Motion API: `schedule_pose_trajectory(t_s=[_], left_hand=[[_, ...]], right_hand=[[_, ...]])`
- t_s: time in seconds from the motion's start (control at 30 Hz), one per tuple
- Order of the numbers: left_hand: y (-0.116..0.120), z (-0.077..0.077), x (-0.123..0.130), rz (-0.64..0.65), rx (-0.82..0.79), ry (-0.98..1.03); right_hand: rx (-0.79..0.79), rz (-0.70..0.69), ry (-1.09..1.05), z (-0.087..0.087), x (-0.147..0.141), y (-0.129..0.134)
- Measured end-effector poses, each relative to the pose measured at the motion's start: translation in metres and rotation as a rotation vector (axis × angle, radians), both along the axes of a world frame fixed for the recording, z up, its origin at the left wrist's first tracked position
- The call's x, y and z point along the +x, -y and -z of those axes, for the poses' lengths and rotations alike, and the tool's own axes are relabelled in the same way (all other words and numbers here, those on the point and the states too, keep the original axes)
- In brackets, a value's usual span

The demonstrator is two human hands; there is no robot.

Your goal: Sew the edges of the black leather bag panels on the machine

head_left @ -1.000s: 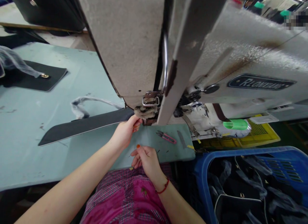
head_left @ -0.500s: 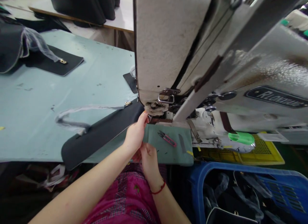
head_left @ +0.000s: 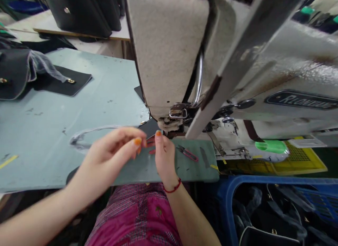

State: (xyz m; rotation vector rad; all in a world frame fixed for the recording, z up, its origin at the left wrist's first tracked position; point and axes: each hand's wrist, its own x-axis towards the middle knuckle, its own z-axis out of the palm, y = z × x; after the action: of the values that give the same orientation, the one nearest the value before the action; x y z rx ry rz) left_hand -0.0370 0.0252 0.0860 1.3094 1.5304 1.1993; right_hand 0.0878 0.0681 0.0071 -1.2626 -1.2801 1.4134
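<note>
A black leather-like piece (head_left: pixel 151 127) lies under the sewing machine head (head_left: pixel 169 55), its corner close to the presser foot area. My right hand (head_left: pixel 166 155) is at that corner, thumb over the edge and fingers below it. To its left, my left hand (head_left: pixel 111 156) is raised over the table with curled fingers and the thumb drawn in to them. Anything pinched there is too small to make out. The left hand and forearm cover most of the piece. From its far side trails a wrapped strap (head_left: pixel 84 135). Pink-handled thread snips (head_left: pixel 188 153) lie right of my right hand.
More black bag parts (head_left: pixel 74 84) lie at the left of the pale green tabletop (head_left: pixel 111 98). Black bags (head_left: pixel 81 17) stand on a board behind. A blue basket (head_left: pixel 232 193) of bag parts is at lower right, with a yellow crate (head_left: pixel 303 158) beyond it.
My left hand has left the piece by the presser foot and moved left, towards me. My right hand has risen to the piece's edge. The view has shifted slightly.
</note>
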Motion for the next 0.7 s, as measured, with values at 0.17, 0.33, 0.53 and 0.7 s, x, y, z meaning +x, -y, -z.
schedule_pose_trajectory(t_s=[0.17, 0.33, 0.53, 0.7], left_hand=[[-0.115, 0.001, -0.038, 0.522, 0.015, -0.294], [-0.152, 0.013, -0.028, 0.762, -0.217, -0.178], [-0.143, 0.019, -0.025, 0.775, -0.255, -0.110], [-0.125, 0.023, -0.019, 0.674, -0.302, 0.063]], right_hand=[[0.016, 0.069, 0.146, 0.005, -0.018, -0.007], [0.066, 0.036, 0.207, 0.006, -0.014, -0.006], [0.196, 0.033, 0.296, 0.007, -0.004, -0.010], [0.151, -0.084, 0.237, 0.005, 0.010, -0.012]])
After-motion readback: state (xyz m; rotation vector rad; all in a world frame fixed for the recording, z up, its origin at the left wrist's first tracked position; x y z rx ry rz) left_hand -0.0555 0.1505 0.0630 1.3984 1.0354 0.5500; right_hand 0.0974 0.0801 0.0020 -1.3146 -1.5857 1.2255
